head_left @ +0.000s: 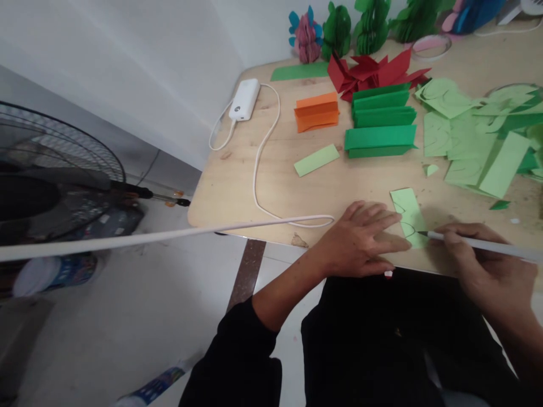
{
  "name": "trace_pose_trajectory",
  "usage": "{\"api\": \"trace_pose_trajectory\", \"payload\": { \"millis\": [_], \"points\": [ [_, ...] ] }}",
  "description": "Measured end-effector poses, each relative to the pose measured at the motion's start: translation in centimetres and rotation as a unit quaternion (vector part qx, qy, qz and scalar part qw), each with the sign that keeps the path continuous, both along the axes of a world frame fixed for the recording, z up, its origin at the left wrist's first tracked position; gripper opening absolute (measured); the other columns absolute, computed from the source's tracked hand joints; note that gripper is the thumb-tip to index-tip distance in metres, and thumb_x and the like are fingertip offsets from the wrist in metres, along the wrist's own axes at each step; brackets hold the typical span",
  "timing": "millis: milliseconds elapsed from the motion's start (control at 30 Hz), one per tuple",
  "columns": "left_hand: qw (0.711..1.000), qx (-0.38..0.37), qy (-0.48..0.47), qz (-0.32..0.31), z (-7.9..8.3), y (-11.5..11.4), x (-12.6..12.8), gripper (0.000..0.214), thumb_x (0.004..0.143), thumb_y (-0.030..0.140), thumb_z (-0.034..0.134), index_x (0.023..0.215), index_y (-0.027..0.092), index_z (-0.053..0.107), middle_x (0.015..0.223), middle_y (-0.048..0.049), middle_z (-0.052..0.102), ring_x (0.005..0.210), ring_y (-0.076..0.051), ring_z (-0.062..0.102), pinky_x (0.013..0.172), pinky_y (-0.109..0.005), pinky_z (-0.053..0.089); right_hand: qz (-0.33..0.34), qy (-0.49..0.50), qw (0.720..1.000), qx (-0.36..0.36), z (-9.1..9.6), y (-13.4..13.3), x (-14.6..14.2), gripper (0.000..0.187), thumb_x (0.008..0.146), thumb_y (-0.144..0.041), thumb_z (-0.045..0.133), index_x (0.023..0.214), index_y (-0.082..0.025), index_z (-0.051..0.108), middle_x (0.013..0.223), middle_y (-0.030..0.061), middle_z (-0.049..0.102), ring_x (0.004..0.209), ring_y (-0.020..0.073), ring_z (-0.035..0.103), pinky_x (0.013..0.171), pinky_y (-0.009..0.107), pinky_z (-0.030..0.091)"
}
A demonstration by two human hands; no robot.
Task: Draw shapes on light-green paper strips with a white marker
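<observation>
A light green strip of paper (413, 217) lies near the table's front edge, with dark curved lines drawn on it. My left hand (360, 240) rests flat with its fingers apart, the fingertips on the strip's left edge. In my right hand (483, 265) is a white pen (487, 244), pinched between thumb and fingers. Its dark tip meets the strip by the right end of a curve. Another light green strip (316, 160) lies farther back on the left.
Folded green papers (382, 138), an orange one (317, 112) and red ones (377, 73) stand behind. Light green sheets (462, 135) pile up at the right. A white power bank (245, 99) trails a cable (258, 169) across the table's left side. A fan (55, 175) stands left.
</observation>
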State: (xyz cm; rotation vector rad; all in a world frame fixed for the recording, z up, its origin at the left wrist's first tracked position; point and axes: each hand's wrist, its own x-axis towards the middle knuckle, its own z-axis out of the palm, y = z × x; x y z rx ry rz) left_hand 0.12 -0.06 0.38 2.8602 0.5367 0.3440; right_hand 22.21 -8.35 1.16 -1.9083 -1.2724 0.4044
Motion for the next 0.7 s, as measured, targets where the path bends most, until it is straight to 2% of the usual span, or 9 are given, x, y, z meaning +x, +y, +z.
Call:
{"api": "trace_pose_trajectory", "payload": {
  "millis": [133,200,300,467,600,700],
  "points": [
    [1.000,0.003,0.009,0.000,0.2,0.0,0.0,0.047,0.099,0.060,0.051,0.139,0.037,0.064,0.157,-0.0065,0.049,0.148,-0.033,0.038,0.119,-0.056,0.030,0.029,-0.007,0.999,0.025,0.1,-0.4,0.1,0.026,0.089,-0.047,0.061,0.090,-0.025,0.074,0.088,0.0032,0.077,0.087,0.0219,0.073,0.083,0.035,0.055],
    [1.000,-0.001,0.014,0.002,0.3,-0.1,0.0,0.048,0.099,0.060,0.051,0.139,0.038,0.063,0.157,-0.0057,0.049,0.148,-0.033,0.037,0.120,-0.055,0.029,0.067,-0.060,0.996,0.027,0.2,-0.7,0.3,0.026,0.093,-0.044,0.058,0.099,-0.025,0.074,0.098,0.0043,0.078,0.095,0.0226,0.073,0.086,0.035,0.054],
    [1.000,-0.011,0.009,0.003,0.4,-0.1,0.0,0.048,0.098,0.061,0.052,0.137,0.037,0.065,0.156,-0.0065,0.051,0.147,-0.033,0.038,0.120,-0.055,0.029,0.131,-0.170,0.975,0.050,-0.1,-0.9,0.7,0.026,0.097,-0.035,0.053,0.111,-0.024,0.072,0.106,0.0065,0.077,0.097,0.0231,0.073,0.087,0.035,0.053],
    [1.000,-0.012,0.009,0.002,0.4,-0.2,0.0,0.048,0.097,0.061,0.052,0.136,0.036,0.066,0.156,-0.0072,0.051,0.147,-0.034,0.038,0.121,-0.056,0.027,0.180,-0.237,0.942,0.156,-1.3,-0.8,1.0,0.029,0.094,-0.021,0.057,0.122,-0.020,0.065,0.105,0.0101,0.076,0.099,0.0274,0.072,0.086,0.039,0.052],
    [0.999,-0.042,-0.015,0.009,0.4,-0.1,-0.1,0.048,0.097,0.058,0.056,0.135,0.031,0.066,0.154,-0.0077,0.053,0.147,-0.030,0.039,0.122,-0.051,0.028,0.194,-0.263,0.932,0.155,-1.5,-0.9,0.9,0.032,0.095,-0.021,0.055,0.127,-0.021,0.062,0.106,0.0104,0.076,0.102,0.0302,0.070,0.082,0.040,0.049],
    [0.993,-0.092,-0.054,0.058,0.4,-0.2,0.4,0.046,0.096,0.054,0.059,0.131,0.026,0.067,0.140,-0.0075,0.064,0.138,-0.025,0.049,0.119,-0.044,0.034,0.187,-0.265,0.933,0.154,-1.6,-1.0,0.7,0.032,0.096,-0.022,0.053,0.127,-0.023,0.062,0.103,0.0089,0.076,0.099,0.0302,0.070,0.081,0.041,0.048]
  ]
}}
